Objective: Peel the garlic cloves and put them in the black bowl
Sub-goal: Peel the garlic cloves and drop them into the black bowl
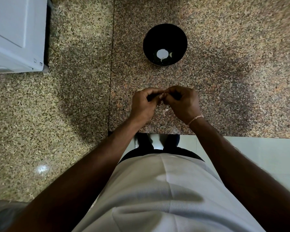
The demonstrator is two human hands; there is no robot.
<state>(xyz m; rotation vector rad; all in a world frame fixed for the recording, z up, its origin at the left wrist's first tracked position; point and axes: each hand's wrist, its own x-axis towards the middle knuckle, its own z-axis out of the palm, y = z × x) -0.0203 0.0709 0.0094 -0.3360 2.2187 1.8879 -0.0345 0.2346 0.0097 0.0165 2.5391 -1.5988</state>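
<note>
A black bowl (165,44) stands on the granite counter, straight ahead of my hands. White garlic pieces (162,54) lie at its bottom. My left hand (143,103) and my right hand (182,102) meet above the counter near its front edge, fingers curled, fingertips touching. Between the fingertips they pinch a small garlic clove (162,95), mostly hidden by the fingers. A scrap of pale garlic skin (165,111) lies on the counter below the hands.
A white appliance (15,34) fills the far left corner of the granite counter (74,97). A seam (112,64) runs down the counter left of the bowl. The counter's front edge (241,136) is just behind my wrists, with pale floor beyond.
</note>
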